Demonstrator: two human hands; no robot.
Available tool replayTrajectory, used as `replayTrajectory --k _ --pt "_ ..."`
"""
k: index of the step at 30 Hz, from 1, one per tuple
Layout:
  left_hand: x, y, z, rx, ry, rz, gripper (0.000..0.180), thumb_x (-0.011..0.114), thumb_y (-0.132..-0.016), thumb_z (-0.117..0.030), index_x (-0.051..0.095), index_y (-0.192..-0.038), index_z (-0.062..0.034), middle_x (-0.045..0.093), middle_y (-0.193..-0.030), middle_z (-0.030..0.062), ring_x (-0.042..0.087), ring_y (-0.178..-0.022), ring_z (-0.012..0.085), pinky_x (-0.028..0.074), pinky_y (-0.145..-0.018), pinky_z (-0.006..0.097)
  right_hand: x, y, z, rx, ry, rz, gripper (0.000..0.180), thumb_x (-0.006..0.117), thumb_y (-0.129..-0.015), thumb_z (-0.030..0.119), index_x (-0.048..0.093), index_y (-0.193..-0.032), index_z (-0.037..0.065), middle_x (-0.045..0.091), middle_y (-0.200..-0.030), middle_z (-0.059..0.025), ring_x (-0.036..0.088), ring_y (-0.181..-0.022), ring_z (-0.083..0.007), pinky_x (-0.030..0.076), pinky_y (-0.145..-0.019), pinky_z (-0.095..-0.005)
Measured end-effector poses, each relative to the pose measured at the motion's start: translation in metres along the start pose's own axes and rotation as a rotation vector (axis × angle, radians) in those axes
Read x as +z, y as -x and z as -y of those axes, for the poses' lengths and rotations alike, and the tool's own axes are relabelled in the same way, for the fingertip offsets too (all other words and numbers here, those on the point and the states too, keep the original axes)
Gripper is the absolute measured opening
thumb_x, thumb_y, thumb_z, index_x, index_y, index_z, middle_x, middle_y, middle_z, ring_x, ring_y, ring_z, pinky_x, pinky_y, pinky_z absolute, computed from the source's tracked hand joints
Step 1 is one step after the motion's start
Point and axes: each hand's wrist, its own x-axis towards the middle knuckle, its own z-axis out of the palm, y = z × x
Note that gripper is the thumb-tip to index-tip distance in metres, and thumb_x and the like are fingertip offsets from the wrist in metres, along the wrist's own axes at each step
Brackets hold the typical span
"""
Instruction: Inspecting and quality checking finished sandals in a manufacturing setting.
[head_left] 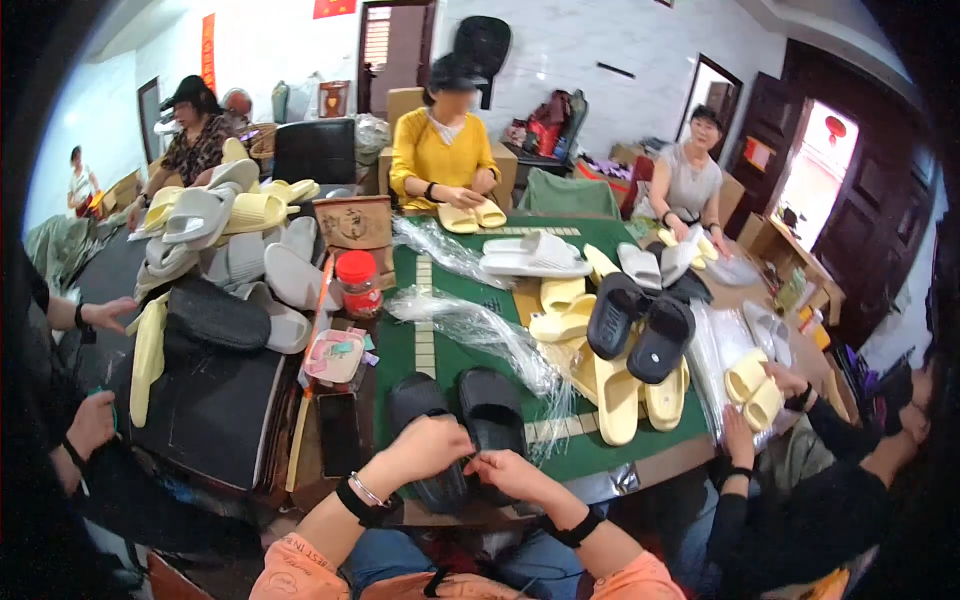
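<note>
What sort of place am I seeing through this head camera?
Probably a small informal workshop in a house-like room: black slippers and yellow slippers lie on a green-topped table, loose clear plastic is strewn among them, and several people are around it.

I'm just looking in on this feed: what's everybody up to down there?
The wearer's left hand and right hand come close together over a pair of black open-toed slippers on a green tabletop; whether the fingers pinch anything is too small to tell. Across the table, a person in a yellow top has their hands at pale-yellow slippers. At right, another person's hands are on another pale-yellow pair.
</note>
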Motion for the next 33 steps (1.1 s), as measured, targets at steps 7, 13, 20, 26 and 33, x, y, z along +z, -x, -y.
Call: replayTrajectory --k 7,13,20,26,33 --pt "0.02 -0.026 0.103 -0.719 -0.241 -0.283 0.031 0.046 -0.085 -0.028 0.059 -0.092 -0.001 0.057 -0.097 0.0206 0.053 -0.093 0.0374 0.043 -0.079 0.046 0.031 -0.028 -0.02 0.395 -0.875 0.099 0.024 0.039 -0.09 0.017 0.054 -0.099 0.0 0.033 -0.055 0.0046 0.026 -0.043 -0.0068 0.021 -0.039 -0.0216" --pt "0.034 -0.046 0.106 -0.703 -0.12 -0.186 0.043 0.038 -0.085 -0.032 0.063 -0.081 0.0025 0.06 -0.087 0.025 0.057 -0.086 0.0405 0.043 -0.081 0.046 0.046 -0.083 -0.024 0.419 -1.112 0.024 0.015 0.035 -0.09 0.01 0.049 -0.089 0.002 0.027 -0.052 0.0047 0.022 -0.039 -0.0071 0.018 -0.036 -0.0251" --pt "0.037 -0.046 0.098 -0.817 -0.04 -0.044 0.037 0.04 -0.082 -0.029 0.063 -0.091 -0.0012 0.059 -0.099 0.022 0.055 -0.095 0.0379 0.043 -0.085 0.044 0.079 -0.142 -0.048 0.289 -1.0 -0.215 0.022 0.038 -0.087 0.018 0.043 -0.067 0.013 0.036 -0.056 0.0013 0.032 -0.043 -0.0116 0.028 -0.04 -0.0253" --pt "0.077 -0.054 0.13 -0.723 0.196 -0.267 0.023 0.049 -0.077 -0.022 0.067 -0.085 -0.0106 0.062 -0.092 0.015 0.059 -0.089 0.032 0.046 -0.078 0.038 0.06 -0.12 -0.055 0.225 -1.139 -0.185 0.02 0.038 -0.089 0.021 0.042 -0.073 0.01 0.037 -0.059 0.0006 0.035 -0.047 -0.0129 0.032 -0.044 -0.0265" --pt "0.052 -0.044 0.15 -0.735 0.717 -0.691 0.017 0.038 -0.089 -0.008 0.052 -0.091 0.0009 0.057 -0.064 0.01 0.052 -0.049 0.0145 0.044 -0.047 0.025 0.044 -0.034 -0.023 0.061 -0.171 -0.261 0.019 0.041 -0.09 0.02 0.052 -0.097 0.006 0.048 -0.068 -0.0019 0.045 -0.056 -0.0116 0.039 -0.052 -0.0253"
